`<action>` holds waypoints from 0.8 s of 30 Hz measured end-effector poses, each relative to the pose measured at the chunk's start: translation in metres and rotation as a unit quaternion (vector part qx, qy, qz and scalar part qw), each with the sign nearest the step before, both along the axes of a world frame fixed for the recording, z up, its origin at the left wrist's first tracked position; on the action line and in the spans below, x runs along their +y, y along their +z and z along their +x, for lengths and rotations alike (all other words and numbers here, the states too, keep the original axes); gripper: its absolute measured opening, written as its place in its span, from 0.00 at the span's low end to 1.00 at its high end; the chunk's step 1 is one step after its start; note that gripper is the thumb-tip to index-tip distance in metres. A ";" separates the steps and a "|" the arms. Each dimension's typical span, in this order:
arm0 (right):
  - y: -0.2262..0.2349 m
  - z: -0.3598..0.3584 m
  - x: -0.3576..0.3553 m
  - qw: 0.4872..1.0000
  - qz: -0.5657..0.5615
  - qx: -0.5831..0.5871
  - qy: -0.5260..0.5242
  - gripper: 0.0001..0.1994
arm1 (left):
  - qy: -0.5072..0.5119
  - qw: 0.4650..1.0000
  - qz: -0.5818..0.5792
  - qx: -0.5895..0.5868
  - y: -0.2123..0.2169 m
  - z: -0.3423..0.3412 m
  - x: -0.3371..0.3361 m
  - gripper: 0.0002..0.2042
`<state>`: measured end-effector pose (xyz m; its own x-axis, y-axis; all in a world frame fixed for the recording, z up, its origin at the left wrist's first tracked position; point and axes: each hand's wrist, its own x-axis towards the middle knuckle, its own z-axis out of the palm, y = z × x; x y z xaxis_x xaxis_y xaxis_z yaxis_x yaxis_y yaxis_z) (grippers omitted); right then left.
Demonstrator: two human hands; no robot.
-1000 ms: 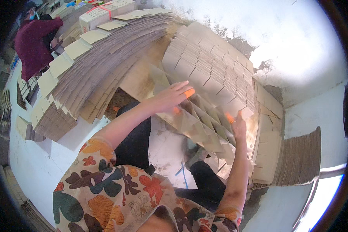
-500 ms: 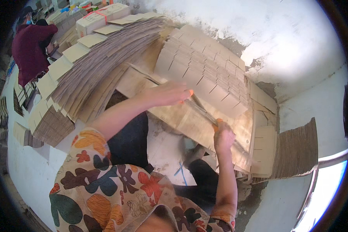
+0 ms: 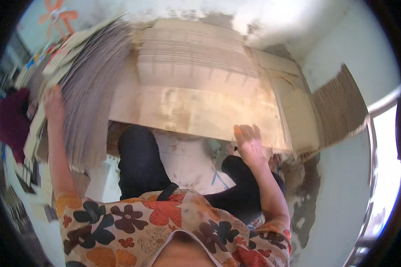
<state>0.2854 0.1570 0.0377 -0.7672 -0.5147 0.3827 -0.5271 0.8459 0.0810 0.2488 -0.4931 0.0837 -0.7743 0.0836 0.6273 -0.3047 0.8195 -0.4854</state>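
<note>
The flat cardboard sheet (image 3: 196, 111) is taken as the landmark. It is laid across the view in front of the seated person, its long axis running left to right, and its near edge is positioned just above the knees.

The right hand (image 3: 249, 143) is placed at the near edge of the sheet, toward its right end. The fingers are spread and laid flat against the board; nothing is clasped, so the hand is judged to be released and merely pressing. It is the nearer hand to the sheet.

The left hand (image 3: 53, 100) is raised well to the left of the sheet, against the fanned stack of cardboard blanks (image 3: 91, 84). Motion blur prevents its grip from being determined.

Beyond the sheet's far edge, a layered pile of cardboard (image 3: 196, 51) is stacked. To the right of the sheet, a corrugated bundle (image 3: 338, 109) is stood on edge.
</note>
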 end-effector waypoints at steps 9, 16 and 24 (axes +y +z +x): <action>-0.012 0.008 0.052 0.994 -0.032 -0.058 -0.085 0.06 | 0.134 0.969 0.091 -0.186 -0.005 0.001 -0.030 0.17; -0.011 0.008 0.140 0.953 -0.145 -0.044 -0.263 0.11 | -0.034 0.994 0.084 -0.062 0.029 -0.001 0.089 0.13; 0.034 -0.008 0.293 0.848 -0.009 0.157 -0.506 0.33 | -0.424 0.878 0.203 -0.089 -0.081 -0.037 0.248 0.08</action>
<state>0.2778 0.4501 0.0720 -0.6708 0.3548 0.6513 0.5147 0.8549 0.0645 0.2114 -0.2448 0.0027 -0.6304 0.4743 0.6146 0.5490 0.8321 -0.0790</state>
